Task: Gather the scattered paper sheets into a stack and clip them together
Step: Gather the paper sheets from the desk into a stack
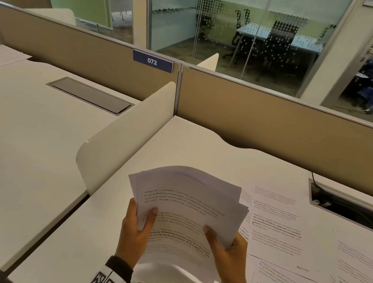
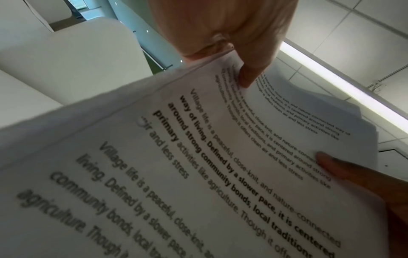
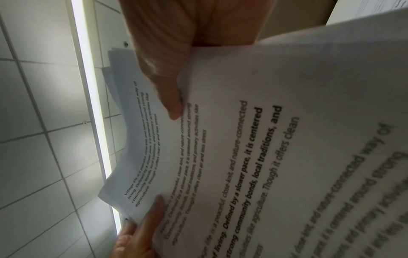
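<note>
Above desk (image 1: 120, 204), stack (image 1: 182, 217) lengthwise away.

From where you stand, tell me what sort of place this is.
Most likely an open-plan office: desks split by a tan partition bearing a 072 label, and a glass-walled meeting room behind.

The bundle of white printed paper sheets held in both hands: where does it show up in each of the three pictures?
Head view: bundle of white printed paper sheets low centre, between left hand and right hand.
Left wrist view: fills the lower middle.
Right wrist view: fills the right side.
Shared landmark: the bold line "Defined by a slower pace".
</note>
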{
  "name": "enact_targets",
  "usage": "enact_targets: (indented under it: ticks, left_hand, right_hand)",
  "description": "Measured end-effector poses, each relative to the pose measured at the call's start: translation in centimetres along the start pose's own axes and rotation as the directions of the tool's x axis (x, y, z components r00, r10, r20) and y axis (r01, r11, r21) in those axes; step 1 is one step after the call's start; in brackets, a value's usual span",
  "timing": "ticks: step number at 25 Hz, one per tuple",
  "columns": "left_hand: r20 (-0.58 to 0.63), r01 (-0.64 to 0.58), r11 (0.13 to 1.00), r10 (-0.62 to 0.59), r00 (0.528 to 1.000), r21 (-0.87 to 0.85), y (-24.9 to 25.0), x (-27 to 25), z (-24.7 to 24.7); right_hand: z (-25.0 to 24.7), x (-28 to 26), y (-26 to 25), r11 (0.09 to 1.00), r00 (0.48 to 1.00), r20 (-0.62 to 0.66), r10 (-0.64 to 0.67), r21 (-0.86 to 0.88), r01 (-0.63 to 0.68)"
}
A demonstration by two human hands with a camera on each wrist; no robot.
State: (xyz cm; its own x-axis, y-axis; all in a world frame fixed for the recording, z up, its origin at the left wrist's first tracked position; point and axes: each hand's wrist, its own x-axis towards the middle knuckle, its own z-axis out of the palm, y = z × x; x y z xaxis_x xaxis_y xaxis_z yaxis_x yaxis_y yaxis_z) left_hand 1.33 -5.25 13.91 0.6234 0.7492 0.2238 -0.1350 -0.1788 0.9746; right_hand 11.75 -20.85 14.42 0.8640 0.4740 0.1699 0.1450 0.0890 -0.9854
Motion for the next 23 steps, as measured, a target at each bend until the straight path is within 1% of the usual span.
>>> enact_targets:
  ticks: [2,4,6,9,12,15,17,19,23]
  left_hand:
    - [-0.016,-0.039,0.999,0.039,0.999,0.021,0.4,0.2,-0.1]
    - [-0.025,-0.075,0.997,0.076,0.997,0.036,0.5,0.3,-0.3]
    - [-0.025,-0.08,0.995,0.081,0.996,0.057,0.0,0.3,-0.6]
    - [-0.007,-0.027,0.997,0.027,1.0,0.078,-1.2,0.1,-0.7]
    - [0.05,0.02,0.997,-0.023,0.998,0.07,-2.4,-0.3,-0.4]
    - [0.066,0.047,0.996,-0.052,0.996,0.073,-3.0,-0.6,-0.3]
    - [0.041,0.046,0.997,-0.048,0.998,0.055,-2.9,-0.4,-0.6]
    - [0.005,0.028,0.997,-0.028,1.0,0.076,-2.7,-0.1,-0.9]
    - [0.032,0.031,0.993,-0.035,0.999,0.113,-3.4,0.1,-1.2]
  right_hand:
    - [-0.1,0.1,-0.5,0.999,1.0,0.001,-0.025,0.031,0.025]
    - [-0.3,0.2,-0.4,0.999,1.0,0.005,-0.016,0.039,0.015]
    - [-0.5,0.1,0.1,1.0,1.0,0.006,-0.004,0.023,0.004]
    - [-0.6,-0.2,1.1,0.999,0.999,0.024,0.042,0.013,-0.042]
    - [-0.2,-0.6,2.3,0.992,0.992,0.044,0.117,0.032,-0.119]
    - [0.4,-1.0,2.6,0.99,0.99,0.04,0.139,0.022,-0.14]
    - [0.5,-1.0,2.4,0.988,0.988,0.029,0.151,0.024,-0.152]
    - [0.5,-0.8,2.4,0.989,0.988,0.038,0.147,0.023,-0.148]
    - [0.4,-0.7,3.1,0.986,0.981,0.101,0.167,-0.004,-0.167]
